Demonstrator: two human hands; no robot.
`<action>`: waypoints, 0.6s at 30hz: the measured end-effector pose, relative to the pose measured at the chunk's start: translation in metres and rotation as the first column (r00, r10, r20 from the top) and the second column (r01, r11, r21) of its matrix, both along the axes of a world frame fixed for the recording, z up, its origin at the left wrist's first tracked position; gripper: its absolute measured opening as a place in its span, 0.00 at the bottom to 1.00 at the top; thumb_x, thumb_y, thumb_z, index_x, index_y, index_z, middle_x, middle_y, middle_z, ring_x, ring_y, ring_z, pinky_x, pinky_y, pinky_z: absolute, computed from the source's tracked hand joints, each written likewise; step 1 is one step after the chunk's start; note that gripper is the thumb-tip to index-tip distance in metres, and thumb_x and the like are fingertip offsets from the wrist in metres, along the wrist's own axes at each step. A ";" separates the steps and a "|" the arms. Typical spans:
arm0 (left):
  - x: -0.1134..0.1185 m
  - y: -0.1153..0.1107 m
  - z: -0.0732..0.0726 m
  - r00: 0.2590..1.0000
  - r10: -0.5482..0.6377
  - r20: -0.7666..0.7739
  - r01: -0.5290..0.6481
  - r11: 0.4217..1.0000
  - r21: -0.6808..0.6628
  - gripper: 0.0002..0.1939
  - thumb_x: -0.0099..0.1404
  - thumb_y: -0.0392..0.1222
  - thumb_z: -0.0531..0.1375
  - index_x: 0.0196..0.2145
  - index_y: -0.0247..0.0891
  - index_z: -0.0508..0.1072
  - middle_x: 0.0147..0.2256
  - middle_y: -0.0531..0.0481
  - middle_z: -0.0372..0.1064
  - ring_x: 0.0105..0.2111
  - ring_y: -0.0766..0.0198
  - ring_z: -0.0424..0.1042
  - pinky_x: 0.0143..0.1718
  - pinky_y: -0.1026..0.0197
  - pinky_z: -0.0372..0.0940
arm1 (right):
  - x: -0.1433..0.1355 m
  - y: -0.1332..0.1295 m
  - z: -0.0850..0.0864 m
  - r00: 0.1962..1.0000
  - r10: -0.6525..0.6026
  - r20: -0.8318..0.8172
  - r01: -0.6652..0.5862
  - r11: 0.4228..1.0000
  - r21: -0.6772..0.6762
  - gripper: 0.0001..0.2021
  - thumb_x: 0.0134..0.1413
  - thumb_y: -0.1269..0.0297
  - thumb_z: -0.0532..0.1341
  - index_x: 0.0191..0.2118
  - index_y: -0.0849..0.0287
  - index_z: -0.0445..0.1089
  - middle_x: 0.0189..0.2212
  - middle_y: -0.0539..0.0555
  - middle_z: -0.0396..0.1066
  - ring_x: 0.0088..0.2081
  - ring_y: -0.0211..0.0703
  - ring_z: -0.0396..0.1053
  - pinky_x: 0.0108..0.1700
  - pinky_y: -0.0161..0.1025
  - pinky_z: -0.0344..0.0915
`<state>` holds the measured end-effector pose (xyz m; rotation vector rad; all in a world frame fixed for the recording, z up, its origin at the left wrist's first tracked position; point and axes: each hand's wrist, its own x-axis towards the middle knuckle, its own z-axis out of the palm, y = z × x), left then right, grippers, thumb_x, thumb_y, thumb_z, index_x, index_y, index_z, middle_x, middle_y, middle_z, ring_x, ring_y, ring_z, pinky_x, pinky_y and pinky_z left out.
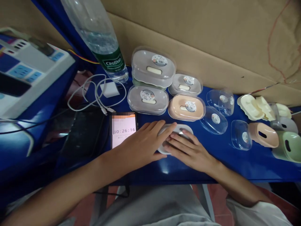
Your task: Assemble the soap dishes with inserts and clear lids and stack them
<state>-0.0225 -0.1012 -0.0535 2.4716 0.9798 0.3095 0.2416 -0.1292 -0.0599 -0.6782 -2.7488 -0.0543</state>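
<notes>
In front of me a small grey oval plastic box [187, 127] lies on the blue table, mostly covered by my hands. My left hand [150, 138] is around its left end, thumb on the near side and fingers along the far side. Across the top lies my right hand [188, 150], its fingers stretched out flat and meeting the left fingers. Just beyond are a peach box [176, 108] and a grey box [134, 100], both under clear lids with round stickers. Left of the box, a phone [123, 128] shows a running timer, partly hidden by my left forearm.
Behind stand a stacked lidded box [141, 59] and another grey one [175, 84]. Clear lids [211, 116], cream inserts [250, 106], a peach shell [270, 138] and a green shell [297, 152] lie rightward. A water bottle [103, 47], white cable [94, 100] and power strip [63, 67] occupy the left.
</notes>
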 end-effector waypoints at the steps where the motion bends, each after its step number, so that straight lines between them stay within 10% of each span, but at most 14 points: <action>1: 0.000 0.000 0.000 1.000 0.007 -0.017 -0.006 1.000 0.011 0.52 0.64 0.48 0.76 0.76 0.42 0.53 0.66 0.33 0.66 0.63 0.37 0.72 0.61 0.42 0.70 | 0.004 0.001 0.001 1.000 0.006 -0.005 -0.006 1.000 -0.002 0.19 0.74 0.71 0.62 0.65 0.55 0.73 0.61 0.52 0.79 0.68 0.44 0.70 0.76 0.52 0.57; 6: -0.003 0.002 0.007 0.986 0.059 -0.154 -0.051 0.997 0.056 0.52 0.64 0.47 0.76 0.76 0.40 0.54 0.68 0.32 0.65 0.63 0.37 0.71 0.60 0.42 0.69 | 0.047 0.016 0.025 0.957 -0.269 -0.109 0.270 0.963 -0.002 0.24 0.70 0.62 0.68 0.68 0.51 0.70 0.57 0.56 0.81 0.62 0.53 0.76 0.70 0.56 0.65; 10: -0.002 0.002 0.011 0.975 0.057 -0.213 -0.045 0.997 0.058 0.52 0.64 0.47 0.75 0.76 0.39 0.54 0.66 0.32 0.66 0.60 0.38 0.73 0.59 0.43 0.70 | 0.090 0.031 0.031 0.751 -0.659 0.033 0.660 0.750 -0.047 0.41 0.69 0.49 0.67 0.79 0.50 0.53 0.72 0.65 0.66 0.68 0.72 0.69 0.66 0.68 0.67; 14: 0.000 0.003 0.010 0.978 0.051 -0.202 -0.039 0.997 0.063 0.52 0.64 0.47 0.75 0.76 0.37 0.54 0.66 0.30 0.65 0.60 0.38 0.72 0.59 0.42 0.71 | 0.117 0.037 0.019 0.674 -0.712 0.196 0.739 0.653 -0.165 0.48 0.67 0.40 0.66 0.82 0.50 0.43 0.77 0.64 0.55 0.75 0.81 0.55 0.67 0.76 0.65; 18: 0.001 0.004 0.008 0.981 0.053 -0.186 -0.042 0.997 0.060 0.53 0.63 0.44 0.76 0.76 0.36 0.54 0.65 0.30 0.66 0.61 0.36 0.72 0.59 0.41 0.70 | 0.128 0.032 0.028 0.717 -0.667 0.203 0.695 0.659 -0.289 0.37 0.69 0.43 0.63 0.78 0.42 0.55 0.72 0.59 0.64 0.70 0.73 0.64 0.70 0.74 0.65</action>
